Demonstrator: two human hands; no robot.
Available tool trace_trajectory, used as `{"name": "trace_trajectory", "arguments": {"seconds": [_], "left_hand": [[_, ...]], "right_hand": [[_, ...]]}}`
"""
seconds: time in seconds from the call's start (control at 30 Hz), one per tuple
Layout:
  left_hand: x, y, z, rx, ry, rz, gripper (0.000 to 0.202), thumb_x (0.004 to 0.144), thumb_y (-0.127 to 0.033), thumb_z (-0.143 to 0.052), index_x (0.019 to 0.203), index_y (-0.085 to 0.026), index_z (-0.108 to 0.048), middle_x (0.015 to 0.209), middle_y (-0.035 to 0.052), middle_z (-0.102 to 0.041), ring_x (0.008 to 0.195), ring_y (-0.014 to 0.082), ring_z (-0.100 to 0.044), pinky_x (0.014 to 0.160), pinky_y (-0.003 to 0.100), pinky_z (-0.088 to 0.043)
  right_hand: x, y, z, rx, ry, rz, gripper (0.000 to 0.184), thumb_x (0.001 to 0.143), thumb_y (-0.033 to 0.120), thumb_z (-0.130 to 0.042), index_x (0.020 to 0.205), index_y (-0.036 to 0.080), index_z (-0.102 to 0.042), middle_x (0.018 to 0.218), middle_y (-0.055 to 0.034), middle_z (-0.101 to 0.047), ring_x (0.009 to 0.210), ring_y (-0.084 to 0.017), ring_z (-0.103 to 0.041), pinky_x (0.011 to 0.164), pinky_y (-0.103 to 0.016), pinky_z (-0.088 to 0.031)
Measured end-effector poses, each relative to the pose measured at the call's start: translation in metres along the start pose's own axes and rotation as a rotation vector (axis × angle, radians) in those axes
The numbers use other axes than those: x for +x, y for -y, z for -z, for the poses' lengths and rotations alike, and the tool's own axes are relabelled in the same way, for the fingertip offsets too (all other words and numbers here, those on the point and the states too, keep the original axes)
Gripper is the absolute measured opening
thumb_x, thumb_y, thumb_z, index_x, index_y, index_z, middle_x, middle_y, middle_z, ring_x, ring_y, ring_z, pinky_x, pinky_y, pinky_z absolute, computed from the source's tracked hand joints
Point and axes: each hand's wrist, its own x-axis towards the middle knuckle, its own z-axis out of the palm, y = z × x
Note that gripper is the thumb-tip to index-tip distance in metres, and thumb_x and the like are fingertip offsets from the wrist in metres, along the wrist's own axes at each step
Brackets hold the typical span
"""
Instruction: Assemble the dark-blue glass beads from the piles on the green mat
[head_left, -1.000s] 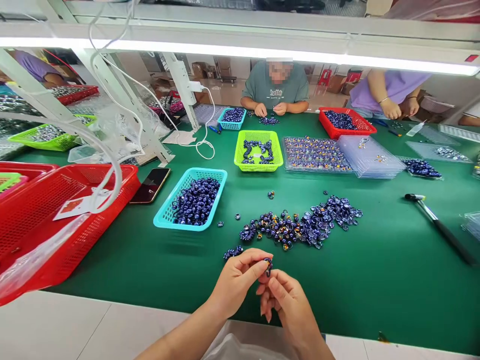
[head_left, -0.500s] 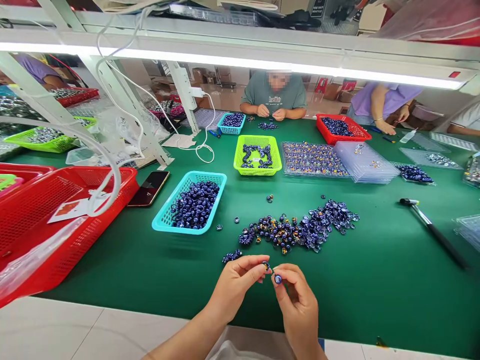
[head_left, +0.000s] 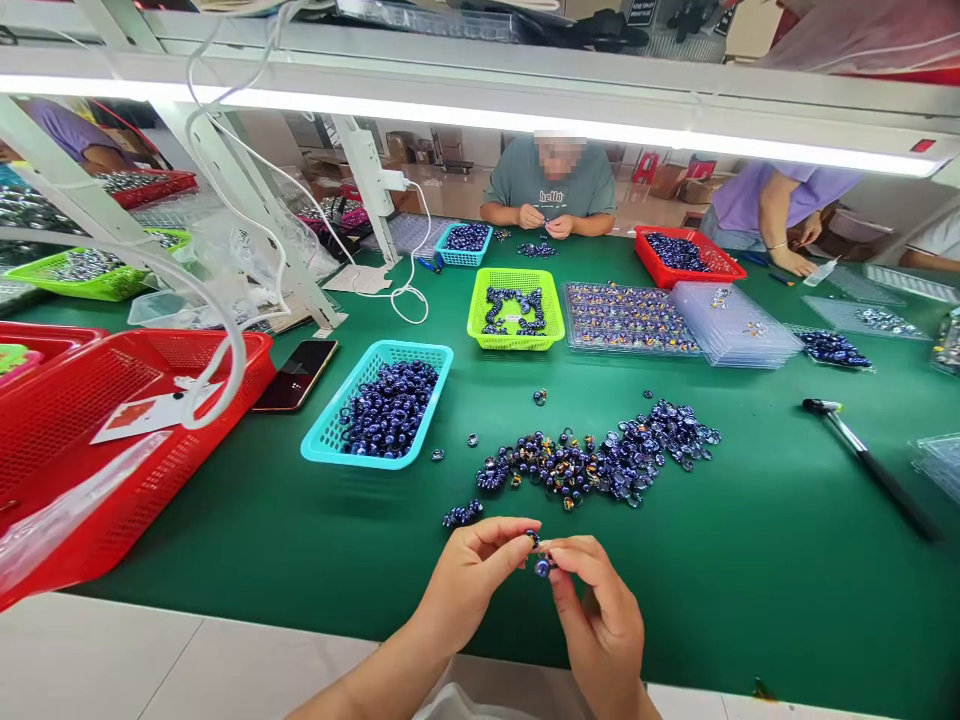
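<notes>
My left hand (head_left: 469, 575) pinches a small dark blue bead piece (head_left: 532, 538) between thumb and fingertips. My right hand (head_left: 600, 610) pinches a round blue bead (head_left: 542, 568) right beside it; the two pieces nearly touch above the green table (head_left: 750, 560). Just beyond my hands lies a spread pile of blue and gold beads (head_left: 600, 460), with a small cluster (head_left: 463, 515) near my left hand. A turquoise basket (head_left: 330, 435) full of blue beads stands to the left of the pile.
Red basket (head_left: 112, 440) at near left, a phone (head_left: 295, 375) beside it. Green basket (head_left: 516, 305), clear trays of beads (head_left: 630, 318), red basket (head_left: 679, 255) farther back. A hammer (head_left: 870, 465) lies at right. Two other people work across the table.
My hands separated a bead from the piece, then drew close again; the right hand now holds the round bead slightly lower and nearer the left fingertips.
</notes>
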Motion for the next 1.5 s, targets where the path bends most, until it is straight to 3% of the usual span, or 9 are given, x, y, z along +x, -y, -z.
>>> {"name": "trace_trajectory", "arguments": {"seconds": [0.2, 0.4, 1.13, 1.33, 1.5], "left_hand": [[-0.004, -0.005, -0.003, 0.079, 0.031, -0.098, 0.021, 0.075, -0.036, -0.078, 0.088, -0.020, -0.082, 0.083, 0.0063, -0.074, 0.074, 0.0173, -0.063, 0.068, 0.025, -0.051], [-0.006, -0.004, -0.002, 0.150, 0.060, -0.224, 0.018, 0.079, -0.033, -0.075, 0.090, -0.021, -0.083, 0.078, 0.0061, -0.071, 0.072, 0.0163, -0.060, 0.066, 0.024, -0.048], [-0.005, -0.001, 0.005, 0.307, 0.148, -0.381, 0.019, 0.088, -0.027, -0.066, 0.100, -0.019, -0.080, 0.082, 0.0075, -0.071, 0.077, 0.0179, -0.064, 0.072, 0.027, -0.050], [-0.005, 0.003, 0.009, 0.320, 0.161, -0.391, 0.018, 0.089, -0.026, -0.065, 0.100, -0.019, -0.079, 0.082, 0.0070, -0.070, 0.076, 0.0176, -0.063, 0.070, 0.027, -0.049], [-0.005, 0.004, 0.007, 0.308, 0.112, -0.453, 0.017, 0.090, -0.023, -0.065, 0.099, -0.021, -0.079, 0.080, 0.0057, -0.071, 0.074, 0.0157, -0.062, 0.068, 0.025, -0.049]], "right_hand": [[0.004, 0.002, 0.005, -0.007, 0.018, -0.021, 0.036, 0.090, 0.004, -0.055, 0.114, 0.029, -0.065, 0.098, -0.0044, -0.067, 0.086, -0.018, -0.067, 0.068, -0.030, -0.057], [0.006, 0.002, 0.005, -0.012, -0.010, 0.039, 0.043, 0.088, 0.000, -0.056, 0.117, 0.030, -0.065, 0.100, -0.0045, -0.069, 0.087, -0.019, -0.066, 0.072, -0.034, -0.057], [0.004, -0.002, 0.003, -0.071, -0.036, 0.162, 0.053, 0.083, -0.008, -0.058, 0.122, 0.028, -0.064, 0.102, -0.0050, -0.071, 0.091, -0.019, -0.065, 0.075, -0.036, -0.056], [0.007, -0.001, 0.004, -0.080, 0.011, 0.139, 0.049, 0.084, -0.006, -0.058, 0.119, 0.028, -0.063, 0.101, -0.0045, -0.070, 0.089, -0.018, -0.066, 0.073, -0.033, -0.056], [0.008, 0.003, 0.005, -0.070, 0.056, 0.011, 0.035, 0.089, 0.002, -0.057, 0.114, 0.027, -0.063, 0.101, -0.0039, -0.069, 0.089, -0.016, -0.067, 0.076, -0.029, -0.056]]}}
